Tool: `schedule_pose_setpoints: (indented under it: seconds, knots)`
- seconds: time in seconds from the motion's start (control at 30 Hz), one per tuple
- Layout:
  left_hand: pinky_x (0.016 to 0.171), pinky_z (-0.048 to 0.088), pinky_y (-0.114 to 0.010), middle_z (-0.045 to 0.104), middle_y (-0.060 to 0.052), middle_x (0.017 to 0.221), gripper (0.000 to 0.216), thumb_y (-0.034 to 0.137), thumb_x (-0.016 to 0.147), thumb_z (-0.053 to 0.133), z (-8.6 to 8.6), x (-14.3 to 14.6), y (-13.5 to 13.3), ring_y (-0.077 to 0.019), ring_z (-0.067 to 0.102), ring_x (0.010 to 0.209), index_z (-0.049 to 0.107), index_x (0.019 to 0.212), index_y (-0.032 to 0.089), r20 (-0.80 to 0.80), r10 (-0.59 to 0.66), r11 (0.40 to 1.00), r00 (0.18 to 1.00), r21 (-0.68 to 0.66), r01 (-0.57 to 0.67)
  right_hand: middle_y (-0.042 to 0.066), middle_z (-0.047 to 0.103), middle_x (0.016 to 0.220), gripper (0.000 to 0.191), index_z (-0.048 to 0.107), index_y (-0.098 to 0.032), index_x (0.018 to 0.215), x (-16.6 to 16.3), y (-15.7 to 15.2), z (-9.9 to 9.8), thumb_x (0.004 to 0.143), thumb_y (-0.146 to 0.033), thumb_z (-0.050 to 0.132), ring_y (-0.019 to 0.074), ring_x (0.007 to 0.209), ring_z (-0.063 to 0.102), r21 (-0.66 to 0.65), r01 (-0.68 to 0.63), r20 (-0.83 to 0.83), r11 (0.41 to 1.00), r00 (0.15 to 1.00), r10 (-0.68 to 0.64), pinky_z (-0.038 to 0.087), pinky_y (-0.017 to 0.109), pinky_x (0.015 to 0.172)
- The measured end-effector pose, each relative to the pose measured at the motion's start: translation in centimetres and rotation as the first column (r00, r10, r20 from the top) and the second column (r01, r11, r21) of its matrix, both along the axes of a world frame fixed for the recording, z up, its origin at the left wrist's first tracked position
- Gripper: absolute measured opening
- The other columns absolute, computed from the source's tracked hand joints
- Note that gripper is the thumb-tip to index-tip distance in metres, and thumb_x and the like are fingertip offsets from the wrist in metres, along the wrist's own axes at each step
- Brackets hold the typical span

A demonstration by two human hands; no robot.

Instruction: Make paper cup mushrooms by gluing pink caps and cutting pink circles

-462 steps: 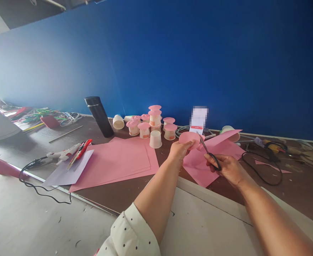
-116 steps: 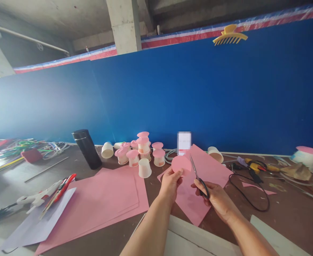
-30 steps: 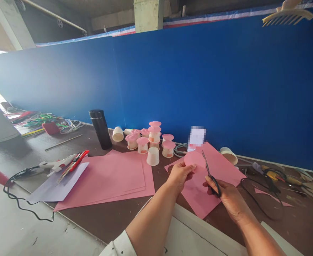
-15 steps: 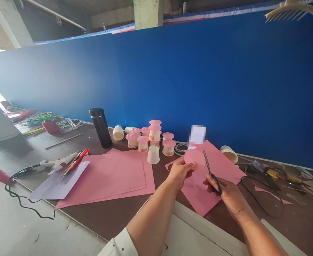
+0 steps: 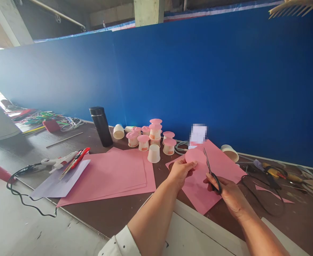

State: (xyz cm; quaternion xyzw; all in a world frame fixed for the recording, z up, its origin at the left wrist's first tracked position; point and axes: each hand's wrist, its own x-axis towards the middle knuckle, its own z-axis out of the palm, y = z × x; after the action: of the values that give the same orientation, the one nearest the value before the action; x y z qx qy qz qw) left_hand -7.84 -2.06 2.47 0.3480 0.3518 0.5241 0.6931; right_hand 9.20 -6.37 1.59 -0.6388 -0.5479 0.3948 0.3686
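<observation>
My left hand pinches a pink paper disc by its lower left edge, held above a pink sheet lying on the brown table. My right hand grips black-handled scissors, whose blades point up along the right edge of the disc. Both hands hover just above the near middle of the table.
A stack of pink sheets lies left of my hands. Behind stand small paper cups with pink lids, a plain cup, a black flask and a tipped cup. A glue gun lies far left; black cables at right.
Over the last second the view has shifted slightly. My hands keep the disc and scissors in nearly the same pose, the blades staying at the disc's right edge.
</observation>
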Motion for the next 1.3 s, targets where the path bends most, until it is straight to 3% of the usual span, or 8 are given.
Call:
schedule_pose_setpoints:
  seconds: [0.67,1.3]
  knots:
    - [0.063,0.034,-0.024,0.055,-0.001,0.072,0.044,0.042,0.050,0.082,0.33,-0.22,-0.20,-0.0081,0.045,0.064,0.065,0.079,0.014,-0.046,-0.003,1.000,0.999,-0.002,0.003,0.003,0.063,0.064,0.045,0.072,-0.021,0.071,0.34,-0.10,-0.03,0.076,-0.063,0.059,0.0198,0.070,0.054,0.013,0.001,0.047,1.000,0.999,-0.002,0.039,0.029,0.065]
    - [0.060,0.036,-0.023,0.057,-0.001,0.073,0.041,0.040,0.051,0.082,0.40,-0.29,-0.17,-0.0080,0.046,0.063,0.066,0.079,0.015,-0.047,0.012,1.000,0.999,0.003,-0.012,0.005,0.063,0.064,0.052,0.072,-0.019,0.068,-0.21,-0.38,0.56,0.071,-0.069,0.060,0.0206,0.070,0.056,0.023,0.006,0.020,1.000,1.000,-0.007,0.040,0.030,0.065]
